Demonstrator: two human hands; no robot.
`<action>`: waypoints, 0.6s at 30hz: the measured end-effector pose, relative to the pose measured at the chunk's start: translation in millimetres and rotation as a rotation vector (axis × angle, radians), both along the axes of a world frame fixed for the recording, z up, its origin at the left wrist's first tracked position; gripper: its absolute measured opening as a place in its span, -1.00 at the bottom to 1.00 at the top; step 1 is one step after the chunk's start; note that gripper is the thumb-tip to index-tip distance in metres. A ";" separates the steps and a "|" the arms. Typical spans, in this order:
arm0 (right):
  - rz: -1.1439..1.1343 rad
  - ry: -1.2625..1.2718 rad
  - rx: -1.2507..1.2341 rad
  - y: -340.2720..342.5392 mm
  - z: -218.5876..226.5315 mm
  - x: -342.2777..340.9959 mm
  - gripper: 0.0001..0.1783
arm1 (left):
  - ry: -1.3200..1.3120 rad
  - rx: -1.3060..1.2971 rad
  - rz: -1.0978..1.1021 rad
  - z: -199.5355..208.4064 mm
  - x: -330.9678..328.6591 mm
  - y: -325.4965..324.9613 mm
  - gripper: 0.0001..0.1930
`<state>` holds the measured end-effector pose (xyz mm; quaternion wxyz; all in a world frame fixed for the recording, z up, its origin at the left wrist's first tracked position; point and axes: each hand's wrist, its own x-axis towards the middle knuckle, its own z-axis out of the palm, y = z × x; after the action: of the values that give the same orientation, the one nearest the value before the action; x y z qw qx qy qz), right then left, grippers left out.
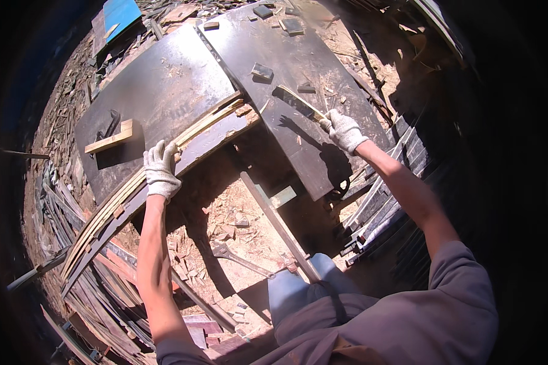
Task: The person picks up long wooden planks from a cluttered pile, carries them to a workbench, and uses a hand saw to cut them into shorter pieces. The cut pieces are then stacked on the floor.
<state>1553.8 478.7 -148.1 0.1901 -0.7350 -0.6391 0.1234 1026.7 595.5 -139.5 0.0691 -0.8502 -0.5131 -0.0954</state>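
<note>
My left hand (161, 171), in a pale knit work glove, rests on a stack of long light wood strips (128, 191) along the near edge of the left panel. Its fingers are spread over the strips. Out to the right, my gloved right hand (345, 131) grips the near end of a dark-faced plywood offcut (298, 102) with a pale edge. The offcut is raised over the right dark panel (298, 152), where the shadow of the hand and piece falls. The fingertips around the offcut are partly hidden.
On the left panel (164, 79) lie a light wood block (112, 139) and a dark metal tool (111, 123). Several small offcuts (262, 72) are scattered on the right panel. Below, a wrench (243, 260) lies among wood chips beside a long bar (277, 225). Stacked strips (386, 182) stand right.
</note>
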 end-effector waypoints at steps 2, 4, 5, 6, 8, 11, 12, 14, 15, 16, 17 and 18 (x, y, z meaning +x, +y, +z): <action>0.038 -0.005 0.016 -25.2 24.2 -2.8 -0.62 | 0.014 -0.005 0.007 5.0 1.9 -1.5 -0.02; 0.104 -0.065 0.123 -35.1 46.5 -12.8 -0.67 | 0.020 -0.003 0.010 12.0 6.8 -6.5 -0.01; 0.126 -0.068 0.150 -30.0 55.6 -18.7 -0.66 | 0.008 -0.045 0.008 12.9 11.3 -5.7 -0.01; 0.151 -0.069 0.177 -18.9 63.1 -28.0 -0.66 | 0.010 -0.076 0.018 14.6 15.3 -2.4 -0.02; 0.209 -0.080 0.138 10.7 83.1 -54.2 -0.68 | 0.013 -0.059 0.012 15.6 16.8 -3.4 -0.02; 0.213 -0.214 0.003 63.7 71.1 -52.3 -0.67 | -0.032 -0.064 0.011 17.2 17.2 0.1 0.01; 0.158 -0.257 0.056 71.6 62.5 -35.5 -0.67 | -0.049 -0.059 0.003 16.1 16.1 1.8 0.03; -0.026 -0.283 -0.194 75.6 72.3 -21.6 -0.68 | -0.025 -0.109 0.030 15.2 14.3 -0.4 0.04; 0.023 -0.107 -0.104 77.6 71.8 -12.6 -0.68 | -0.047 -0.087 0.026 11.9 13.6 5.6 0.04; 0.149 -0.043 0.059 73.0 80.7 -16.4 -0.68 | -0.058 -0.084 0.023 8.8 8.6 1.3 0.04; 0.226 -0.007 0.171 72.7 84.5 -26.7 -0.69 | -0.057 -0.099 0.028 9.6 7.0 2.2 0.03; 0.300 0.032 0.284 76.8 86.6 -39.6 -0.69 | -0.057 -0.114 0.032 10.8 5.2 2.0 0.03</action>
<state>1514.2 555.6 -61.5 0.2813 -0.5955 -0.7492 0.0707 1031.9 597.5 -128.7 0.0077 -0.8415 -0.5329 -0.0891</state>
